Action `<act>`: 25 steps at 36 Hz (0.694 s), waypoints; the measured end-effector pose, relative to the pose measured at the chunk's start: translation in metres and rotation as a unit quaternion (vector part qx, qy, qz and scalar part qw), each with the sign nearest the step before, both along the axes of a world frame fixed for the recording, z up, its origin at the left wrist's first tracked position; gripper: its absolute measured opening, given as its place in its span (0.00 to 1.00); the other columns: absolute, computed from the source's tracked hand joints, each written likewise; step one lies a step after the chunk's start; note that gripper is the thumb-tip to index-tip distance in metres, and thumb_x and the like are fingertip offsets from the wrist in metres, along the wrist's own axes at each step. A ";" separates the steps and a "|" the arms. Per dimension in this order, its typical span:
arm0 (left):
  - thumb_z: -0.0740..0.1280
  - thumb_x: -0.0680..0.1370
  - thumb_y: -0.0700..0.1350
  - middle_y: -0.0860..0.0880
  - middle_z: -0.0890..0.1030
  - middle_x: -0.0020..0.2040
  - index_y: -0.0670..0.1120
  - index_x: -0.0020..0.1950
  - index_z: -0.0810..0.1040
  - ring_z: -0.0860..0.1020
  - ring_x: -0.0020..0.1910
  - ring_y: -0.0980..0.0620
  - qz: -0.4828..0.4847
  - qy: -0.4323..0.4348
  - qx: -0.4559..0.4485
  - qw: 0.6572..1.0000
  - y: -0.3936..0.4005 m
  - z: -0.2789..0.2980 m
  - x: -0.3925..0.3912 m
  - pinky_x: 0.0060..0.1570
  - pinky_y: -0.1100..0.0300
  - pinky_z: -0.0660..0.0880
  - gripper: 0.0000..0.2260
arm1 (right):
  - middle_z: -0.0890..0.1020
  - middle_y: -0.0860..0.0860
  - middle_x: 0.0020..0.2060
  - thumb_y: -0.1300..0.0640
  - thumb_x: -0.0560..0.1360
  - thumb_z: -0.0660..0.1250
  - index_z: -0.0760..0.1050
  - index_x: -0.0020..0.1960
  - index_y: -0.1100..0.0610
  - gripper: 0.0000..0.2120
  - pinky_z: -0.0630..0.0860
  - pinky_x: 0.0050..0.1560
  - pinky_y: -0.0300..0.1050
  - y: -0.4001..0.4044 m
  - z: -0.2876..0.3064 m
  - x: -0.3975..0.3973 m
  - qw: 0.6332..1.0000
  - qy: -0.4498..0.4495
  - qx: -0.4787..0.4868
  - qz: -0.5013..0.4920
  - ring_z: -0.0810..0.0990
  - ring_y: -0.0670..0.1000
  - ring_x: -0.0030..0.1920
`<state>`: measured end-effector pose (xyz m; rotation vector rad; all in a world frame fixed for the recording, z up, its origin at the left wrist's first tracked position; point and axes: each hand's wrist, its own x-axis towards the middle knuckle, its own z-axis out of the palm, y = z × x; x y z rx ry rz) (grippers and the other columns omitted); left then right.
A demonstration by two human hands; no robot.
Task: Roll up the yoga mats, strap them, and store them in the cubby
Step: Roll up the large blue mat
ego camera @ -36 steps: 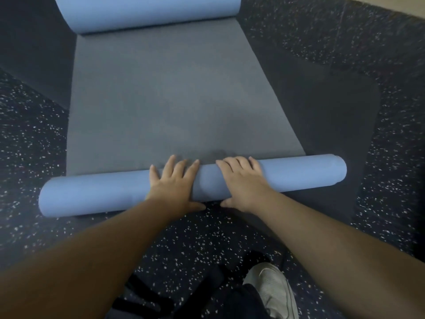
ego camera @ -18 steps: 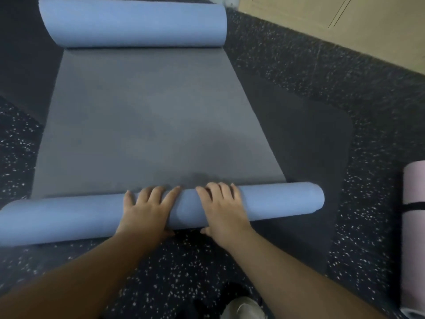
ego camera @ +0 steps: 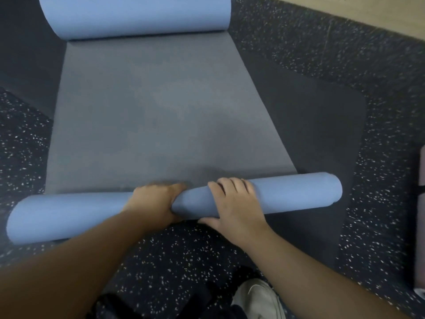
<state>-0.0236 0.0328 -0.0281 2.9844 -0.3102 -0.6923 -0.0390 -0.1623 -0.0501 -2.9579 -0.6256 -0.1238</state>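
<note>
A blue yoga mat with a grey inner face (ego camera: 161, 116) lies on the floor, its near end rolled into a blue tube (ego camera: 287, 194) across the lower middle. My left hand (ego camera: 154, 203) wraps over the roll's middle, fingers curled down its far side. My right hand (ego camera: 234, 203) grips the roll just to the right, fingers over the top and thumb at the near side. The mat's far end (ego camera: 138, 17) curls up in a second blue roll at the top.
A dark mat (ego camera: 322, 125) lies flat beneath and to the right of the blue one on the speckled black floor (ego camera: 172, 261). A pink rolled mat with a black strap (ego camera: 420, 226) lies at the right edge. My white shoe (ego camera: 255, 298) is at the bottom. Tan flooring (ego camera: 368, 12) lies at top right.
Both hands went from lying flat with straight fingers on the roll to curling round it. The roll is thicker and has advanced over the grey face.
</note>
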 end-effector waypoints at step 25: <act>0.38 0.62 0.82 0.54 0.79 0.51 0.56 0.63 0.74 0.80 0.50 0.49 -0.048 -0.062 -0.075 0.994 0.006 -0.022 -0.042 0.45 0.52 0.75 0.46 | 0.74 0.49 0.62 0.21 0.61 0.62 0.72 0.64 0.48 0.42 0.62 0.62 0.52 -0.002 0.019 0.005 0.938 0.330 -0.094 -0.049 0.66 0.53 0.65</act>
